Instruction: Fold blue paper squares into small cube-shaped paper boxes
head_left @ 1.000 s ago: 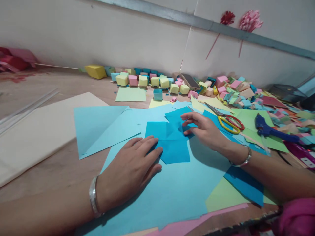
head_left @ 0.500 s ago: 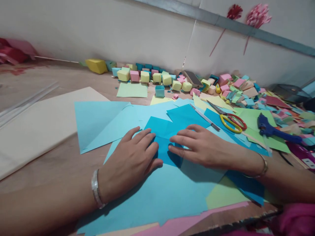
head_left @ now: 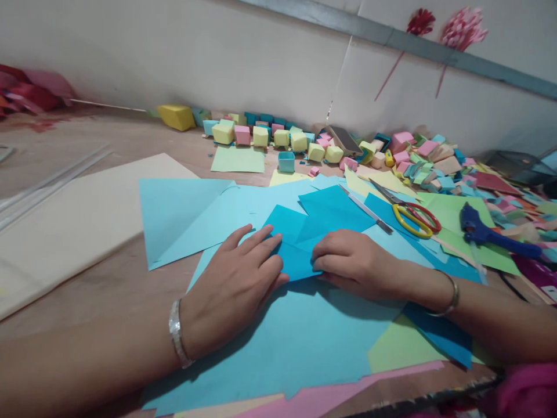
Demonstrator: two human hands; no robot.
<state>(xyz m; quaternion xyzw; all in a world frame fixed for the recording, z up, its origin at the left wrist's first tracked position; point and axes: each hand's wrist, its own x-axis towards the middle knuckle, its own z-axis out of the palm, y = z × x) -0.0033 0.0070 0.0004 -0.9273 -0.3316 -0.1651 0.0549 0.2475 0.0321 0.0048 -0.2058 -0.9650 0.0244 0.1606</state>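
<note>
Blue paper (head_left: 298,262), creased across, is pinched by the right grip (head_left: 361,262) (left grip (head_left: 237,284) spread at its edge).

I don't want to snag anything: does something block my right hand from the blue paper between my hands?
Nothing visible: your right hand is touching the blue paper. The knife and scissors lie beyond that hand.

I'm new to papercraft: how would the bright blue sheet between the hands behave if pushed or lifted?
The bright blue sheet looks thin and creased, so it is probably light and would bend easily. Pushed, it might slide over the smooth-looking pale blue paper beneath, though the left hand on its edge may hold it back.
</note>
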